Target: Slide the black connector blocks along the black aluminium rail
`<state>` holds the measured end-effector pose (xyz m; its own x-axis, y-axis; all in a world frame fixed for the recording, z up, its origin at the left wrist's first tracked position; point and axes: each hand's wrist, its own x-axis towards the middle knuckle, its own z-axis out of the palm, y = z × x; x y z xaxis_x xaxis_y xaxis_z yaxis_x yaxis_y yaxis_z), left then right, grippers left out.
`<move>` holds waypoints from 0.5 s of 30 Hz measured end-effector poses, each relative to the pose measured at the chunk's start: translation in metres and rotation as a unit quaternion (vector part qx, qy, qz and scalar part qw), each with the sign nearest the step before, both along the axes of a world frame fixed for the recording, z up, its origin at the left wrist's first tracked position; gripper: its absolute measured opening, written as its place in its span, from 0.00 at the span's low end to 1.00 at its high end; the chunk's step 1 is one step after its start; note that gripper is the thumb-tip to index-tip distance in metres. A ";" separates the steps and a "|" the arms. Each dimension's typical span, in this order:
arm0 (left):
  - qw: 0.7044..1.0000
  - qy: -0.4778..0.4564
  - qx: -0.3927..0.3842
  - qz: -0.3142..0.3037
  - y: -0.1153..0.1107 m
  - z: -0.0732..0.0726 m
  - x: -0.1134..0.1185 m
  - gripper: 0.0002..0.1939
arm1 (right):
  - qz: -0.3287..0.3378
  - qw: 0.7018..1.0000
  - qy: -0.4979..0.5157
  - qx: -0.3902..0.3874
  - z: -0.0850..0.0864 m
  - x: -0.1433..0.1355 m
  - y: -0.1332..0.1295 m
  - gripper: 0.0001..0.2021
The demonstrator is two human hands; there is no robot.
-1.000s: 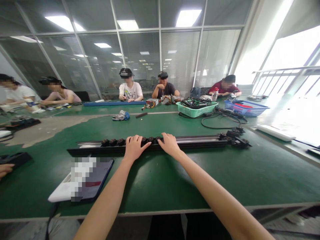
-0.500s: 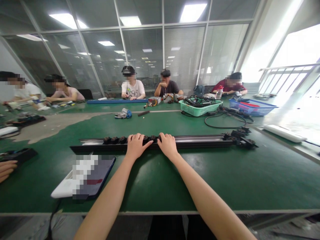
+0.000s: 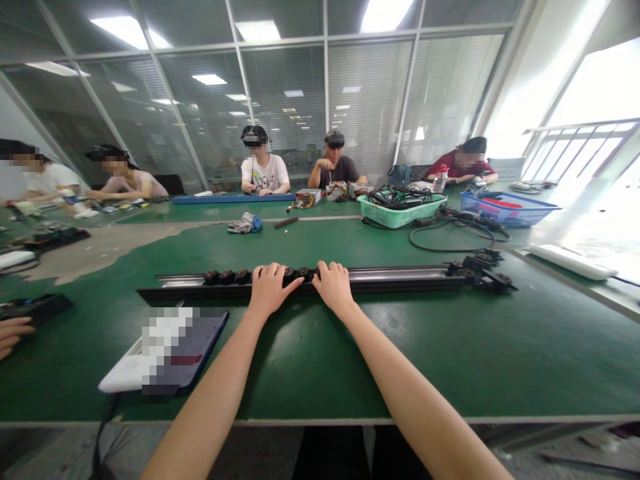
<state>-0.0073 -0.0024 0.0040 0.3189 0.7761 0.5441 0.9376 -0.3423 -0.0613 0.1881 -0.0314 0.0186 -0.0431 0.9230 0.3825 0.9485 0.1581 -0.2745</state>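
Note:
A long dark metal rail (image 3: 400,283) with a shiny channel lies across the green table. Several round black parts (image 3: 227,277) sit in a row in its left half, and more black parts (image 3: 483,270) are at its right end. My left hand (image 3: 270,287) is wrapped over the rail near its middle, thumb pointing right. Just right of it, my right hand (image 3: 334,287) grips the rail, its fingers curled over the far side. A few black round parts show between the two hands. What lies under the fingers is hidden.
A phone (image 3: 200,353) and a white device (image 3: 125,367) lie at front left. Another person's hand (image 3: 13,333) is at the left edge. Behind the rail are gloves (image 3: 245,224), a green basket (image 3: 400,213), a blue basket (image 3: 515,212) and cables. Several people sit across the table.
The view has shifted slightly. Both hands stay on the rail in nearly the same places.

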 end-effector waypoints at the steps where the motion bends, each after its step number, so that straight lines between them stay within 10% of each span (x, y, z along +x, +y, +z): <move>1: 1.000 0.001 -0.001 0.000 0.000 0.000 0.000 0.35 | 0.000 1.000 0.000 0.001 0.000 0.000 0.000 0.13; 15: 1.000 0.005 0.008 0.005 0.001 -0.001 0.001 0.34 | -0.023 1.000 -0.009 0.000 0.000 0.003 -0.001 0.13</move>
